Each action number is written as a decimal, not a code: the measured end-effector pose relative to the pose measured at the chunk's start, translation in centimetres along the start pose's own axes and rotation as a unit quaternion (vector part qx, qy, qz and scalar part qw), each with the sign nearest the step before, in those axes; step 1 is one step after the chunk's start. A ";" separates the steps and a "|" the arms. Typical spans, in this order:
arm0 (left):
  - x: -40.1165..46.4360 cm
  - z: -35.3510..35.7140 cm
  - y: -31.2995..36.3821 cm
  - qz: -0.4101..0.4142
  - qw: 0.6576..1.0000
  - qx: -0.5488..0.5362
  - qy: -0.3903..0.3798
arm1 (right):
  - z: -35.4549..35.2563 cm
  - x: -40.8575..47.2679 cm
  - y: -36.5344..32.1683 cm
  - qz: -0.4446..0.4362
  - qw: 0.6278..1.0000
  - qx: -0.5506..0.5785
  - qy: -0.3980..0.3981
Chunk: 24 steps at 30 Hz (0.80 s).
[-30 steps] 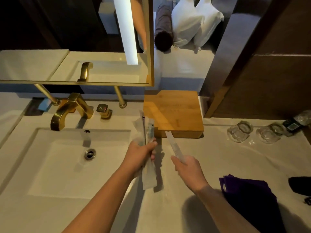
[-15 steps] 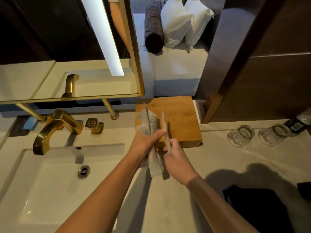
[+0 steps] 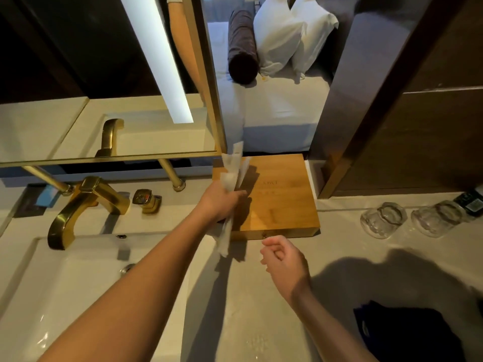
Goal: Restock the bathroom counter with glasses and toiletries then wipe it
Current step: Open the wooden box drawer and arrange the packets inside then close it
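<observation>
My left hand (image 3: 222, 202) grips a bunch of thin white toiletry packets (image 3: 232, 171) that fan out above and below the fist, over the left edge of a closed wooden box (image 3: 282, 202) on the pale counter (image 3: 261, 322). My right hand (image 3: 283, 259) hovers just in front of the box with loosely curled fingers and holds nothing. Two clear glasses (image 3: 383, 219) (image 3: 433, 218) stand upside down to the right of the box. A dark purple cloth (image 3: 407, 335) lies at the counter's near right.
A white sink basin (image 3: 65, 296) with a gold faucet (image 3: 81, 205) and gold knob (image 3: 146, 199) fills the left. A gold-framed mirror (image 3: 104, 126) hangs above it. A dark-labelled bottle (image 3: 470, 201) lies at the far right beside a brown wall panel (image 3: 418, 139).
My right hand passed its single packet into the bunch in my left hand and drew back empty. My left hand moved forward over the box's left edge.
</observation>
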State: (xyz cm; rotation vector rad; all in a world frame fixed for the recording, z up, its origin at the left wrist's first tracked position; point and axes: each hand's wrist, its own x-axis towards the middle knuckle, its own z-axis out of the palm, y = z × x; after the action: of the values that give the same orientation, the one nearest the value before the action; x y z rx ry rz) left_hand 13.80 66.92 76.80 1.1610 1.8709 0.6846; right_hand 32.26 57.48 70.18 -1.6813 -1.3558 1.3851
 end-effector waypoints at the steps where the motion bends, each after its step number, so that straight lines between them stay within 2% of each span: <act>1: 0.7 0.0 0.0 0.010 0.998 0.061 -0.022 | 0.1 0.3 0.3 0.013 0.999 -0.020 0.025; 4: 2.1 0.6 -0.2 0.010 0.983 0.167 -0.073 | 0.6 0.9 0.7 0.036 0.996 -0.031 0.074; 10: 2.8 1.6 -1.1 0.008 0.984 0.168 -0.050 | 1.6 1.1 0.4 0.027 0.987 0.042 0.150; 13: 2.9 1.8 -1.7 0.006 0.990 0.140 -0.032 | 2.3 1.2 0.1 -0.004 0.983 0.035 0.178; 18: 3.9 0.9 -2.0 -0.018 0.994 0.064 -0.086 | 3.4 1.8 0.7 -0.032 0.975 0.046 0.216; 21: 4.5 0.5 -2.1 -0.021 0.994 0.056 -0.089 | 3.8 2.3 0.7 -0.068 0.970 0.045 0.230; 24: 4.5 0.6 -2.6 -0.025 0.995 0.024 -0.090 | 4.1 2.4 0.8 -0.056 0.972 0.042 0.226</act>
State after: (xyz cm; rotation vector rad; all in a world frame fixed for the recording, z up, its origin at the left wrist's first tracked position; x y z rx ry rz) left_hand 12.00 69.86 72.86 1.1621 1.7663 0.4911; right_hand 28.59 58.74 67.35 -1.7011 -1.0938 0.9080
